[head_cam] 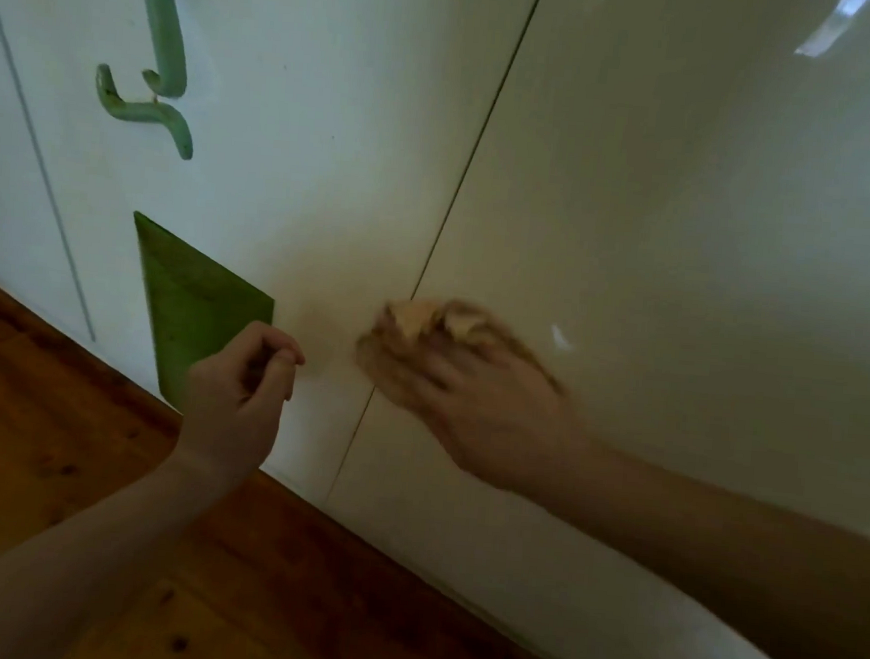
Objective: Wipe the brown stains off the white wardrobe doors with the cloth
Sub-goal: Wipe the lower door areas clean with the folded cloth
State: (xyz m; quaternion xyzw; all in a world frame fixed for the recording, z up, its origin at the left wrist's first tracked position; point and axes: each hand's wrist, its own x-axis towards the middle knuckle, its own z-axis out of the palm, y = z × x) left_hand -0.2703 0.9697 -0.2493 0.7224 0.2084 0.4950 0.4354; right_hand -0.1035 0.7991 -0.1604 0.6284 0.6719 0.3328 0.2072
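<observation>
Head view: your right hand [474, 399] presses a crumpled tan cloth [433, 321] against the white doors [660, 242], low down and close to the floor [54, 446]. The cloth is bunched under your fingers [394, 372] and grasped by them, and it sits right on the thin dark seam [479, 142] between two door panels, covering it at that spot. Hand and cloth are blurred, so you cannot make out how the cloth is folded. Your forearm runs in from the lower right, close along the right-hand panel.

Your left hand [238, 392] is just left of the cloth, apart from it, curled into a loose fist with thumb and fingertips closed together. Nothing can be seen inside it. Whether its knuckles touch the door cannot be told.

Behind that hand a green sticker [193, 302], wedge-shaped, lies flat on the left panel, its lower edge partly hidden by the hand. Higher on the same panel are curved green shapes [155, 62]. A faint brownish tint shows on the door between sticker and cloth. The floor is reddish-brown wood.
</observation>
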